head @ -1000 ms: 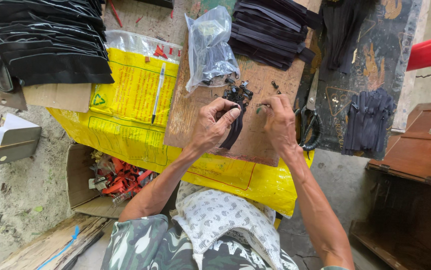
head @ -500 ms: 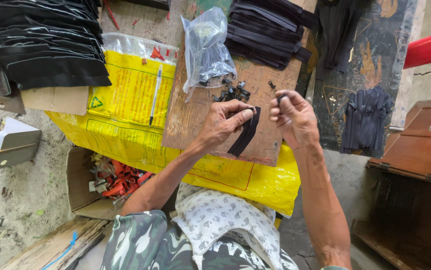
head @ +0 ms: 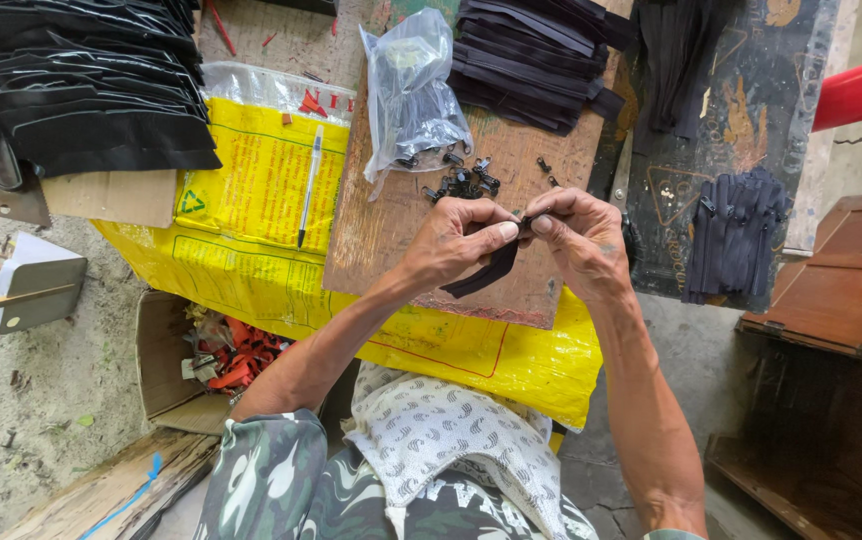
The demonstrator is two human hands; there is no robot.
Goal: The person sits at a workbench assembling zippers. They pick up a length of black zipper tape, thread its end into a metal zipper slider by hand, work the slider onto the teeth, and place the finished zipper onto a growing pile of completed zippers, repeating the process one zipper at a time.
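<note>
My left hand [head: 456, 243] pinches the top end of a short black zipper strip [head: 484, 272], which hangs down below my fingers. My right hand [head: 578, 235] meets it at the same end, fingertips closed on the strip's tip and something small there that I cannot make out. Both hands hover above a brown wooden board [head: 381, 225]. Just beyond my fingers lies a small heap of black metal zipper sliders [head: 463, 180], beside a clear plastic bag [head: 411, 95].
Stacks of black zipper strips [head: 541, 55] lie at the back, another bundle [head: 733, 235] at the right. Black fabric pieces [head: 91, 90] are piled at the left. A pen [head: 309, 185] rests on a yellow sack [head: 261, 190]. A cardboard box [head: 176, 365] holds red scraps.
My hands lifted off the slider heap and came together closer to me, raising the black zipper strip clear of the board.
</note>
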